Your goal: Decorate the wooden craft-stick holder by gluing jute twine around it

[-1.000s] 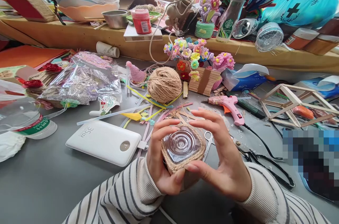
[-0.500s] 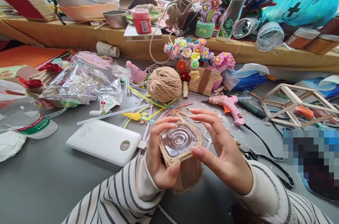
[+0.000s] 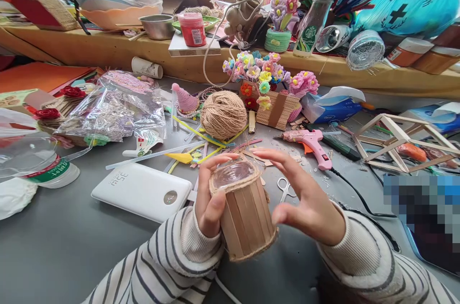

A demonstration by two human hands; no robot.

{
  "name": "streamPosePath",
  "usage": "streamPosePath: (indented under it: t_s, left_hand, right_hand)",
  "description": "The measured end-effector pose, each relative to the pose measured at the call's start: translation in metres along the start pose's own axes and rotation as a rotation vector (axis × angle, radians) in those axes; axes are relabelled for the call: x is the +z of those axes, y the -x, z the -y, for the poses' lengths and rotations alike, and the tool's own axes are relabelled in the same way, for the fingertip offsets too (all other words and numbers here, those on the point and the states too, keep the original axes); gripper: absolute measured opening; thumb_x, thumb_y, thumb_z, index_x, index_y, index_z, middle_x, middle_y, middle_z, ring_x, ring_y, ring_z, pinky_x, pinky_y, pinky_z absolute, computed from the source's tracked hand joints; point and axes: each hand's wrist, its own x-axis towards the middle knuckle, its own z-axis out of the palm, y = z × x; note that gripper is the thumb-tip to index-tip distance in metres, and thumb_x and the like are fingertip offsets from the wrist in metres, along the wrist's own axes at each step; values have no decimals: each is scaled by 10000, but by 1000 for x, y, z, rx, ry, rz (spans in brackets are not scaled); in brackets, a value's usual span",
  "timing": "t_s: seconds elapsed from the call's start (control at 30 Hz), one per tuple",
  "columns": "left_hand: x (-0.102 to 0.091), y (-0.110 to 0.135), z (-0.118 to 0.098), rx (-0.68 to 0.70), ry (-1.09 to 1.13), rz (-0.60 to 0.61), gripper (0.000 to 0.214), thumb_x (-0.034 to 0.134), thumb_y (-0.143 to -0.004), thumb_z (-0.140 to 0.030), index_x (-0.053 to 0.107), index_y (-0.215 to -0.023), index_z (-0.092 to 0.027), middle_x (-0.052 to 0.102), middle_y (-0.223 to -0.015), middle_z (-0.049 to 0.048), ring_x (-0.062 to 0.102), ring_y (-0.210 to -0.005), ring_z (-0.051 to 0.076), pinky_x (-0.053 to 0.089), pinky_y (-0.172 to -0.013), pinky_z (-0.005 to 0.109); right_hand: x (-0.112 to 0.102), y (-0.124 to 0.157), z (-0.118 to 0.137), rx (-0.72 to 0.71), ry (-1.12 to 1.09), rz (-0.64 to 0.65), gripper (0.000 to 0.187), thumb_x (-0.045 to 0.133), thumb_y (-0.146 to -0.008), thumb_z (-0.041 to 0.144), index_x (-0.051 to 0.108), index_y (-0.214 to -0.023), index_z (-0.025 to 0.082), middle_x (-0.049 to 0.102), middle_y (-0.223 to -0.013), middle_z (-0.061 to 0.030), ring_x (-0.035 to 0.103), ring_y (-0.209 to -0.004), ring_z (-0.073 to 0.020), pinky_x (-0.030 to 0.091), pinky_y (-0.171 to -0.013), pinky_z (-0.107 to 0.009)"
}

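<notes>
A small container covered with flat wooden sticks is tilted above the grey table, twine running round both of its edges. Its clear plastic end faces up. My left hand grips it from the left, thumb on the front side and fingers behind the rim. On the other side, my right hand is spread, thumb apart from the container and fingers reaching toward its far edge; whether those fingertips touch it or the twine I cannot tell. Behind the container lies a ball of twine, with a thin strand near my fingers.
A pink glue gun with a black cord lies right of centre, and small scissors near my right hand. A white power bank is at left. Stick frame, flower box and plastic bottle stand around.
The container has been tipped so that more of its stick-covered side shows. My right thumb has come away from its rim and the right hand is wider apart, revealing the scissors.
</notes>
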Motion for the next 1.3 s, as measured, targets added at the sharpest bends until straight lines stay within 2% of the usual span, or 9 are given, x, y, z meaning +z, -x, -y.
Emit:
streamPosePath:
  t_s: [0.07, 0.17, 0.27, 0.47, 0.7, 0.87, 0.93, 1.17, 1.3]
  left_hand:
    - [4, -1, -4, -102, 80, -73, 399, 591, -782, -539, 614, -1073, -268, 624, -1157, 67, 553, -1165, 314, 423, -1010, 493]
    - [10, -4, -12, -239, 167, -145, 404, 657, -729, -544, 640, -1012, -255, 649, -1110, 45, 581, -1104, 278, 448, -987, 448]
    - [11, -8, -20, -305, 213, -164, 411, 678, -705, -539, 653, -981, -235, 677, -1069, 48, 603, -1035, 251, 491, -908, 397]
    - [10, -8, -22, -364, 263, -149, 429, 676, -701, -522, 631, -1007, -224, 679, -1075, 56, 627, -996, 247, 504, -884, 397]
    - [11, -9, -14, -420, 207, -197, 428, 645, -755, -533, 619, -1034, -210, 714, -1033, 55, 630, -1066, 265, 455, -987, 429]
    - [1, -7, -4, -468, 188, -47, 630, 646, -732, -612, 563, -1208, -209, 654, -1263, 101, 559, -1240, 326, 372, -1093, 495]
    - [-1, -5, -2, -447, 178, -35, 684, 617, -736, -652, 535, -1252, -211, 620, -1310, 114, 523, -1279, 343, 357, -1098, 518]
    - [2, -9, -8, -434, 140, -77, 602, 745, -658, -564, 596, -1122, -211, 675, -1152, 82, 608, -1119, 303, 361, -1082, 492]
    - [3, -10, -8, -428, 157, -108, 600, 748, -642, -573, 600, -1098, -212, 671, -1134, 76, 614, -1081, 287, 378, -1063, 477]
  right_hand:
    - [-5, -3, 0, -110, 111, 125, 863, 709, -702, 652, 404, -1386, 223, 519, -1399, -159, 461, -1345, -298, 362, -1133, -479]
    - [-10, -5, 1, -238, 273, 221, 1118, 823, -588, 594, 272, -1469, 181, 452, -1451, -198, 391, -1393, -325, 302, -1166, -491]
    - [-12, -6, 3, -271, 328, 299, 1231, 820, -583, 601, 147, -1510, 150, 376, -1498, -219, 317, -1435, -318, 261, -1188, -475]
    - [-14, -5, 4, -289, 373, 356, 1195, 762, -665, 600, 69, -1526, 145, 304, -1535, -210, 240, -1462, -319, 252, -1192, -487]
    - [-21, -5, 7, -287, 424, 304, 1158, 804, -616, 562, 172, -1497, 156, 431, -1428, -204, 372, -1378, -333, 323, -1148, -490]
    - [-22, -2, 7, -297, 507, 301, 1102, 784, -657, 493, 154, -1495, 155, 424, -1430, -211, 368, -1374, -345, 302, -1145, -546]
    - [-18, 0, 7, -302, 541, 279, 1079, 767, -675, 476, 144, -1498, 159, 428, -1430, -209, 361, -1375, -356, 287, -1141, -584]
    - [-5, 2, 14, -307, 659, 247, 1113, 794, -626, 446, 161, -1471, 96, 472, -1389, -238, 370, -1356, -389, 260, -1121, -656]
    - [-4, 2, 14, -296, 678, 268, 1208, 793, -603, 560, 114, -1492, 104, 462, -1403, -242, 353, -1372, -403, 278, -1116, -648]
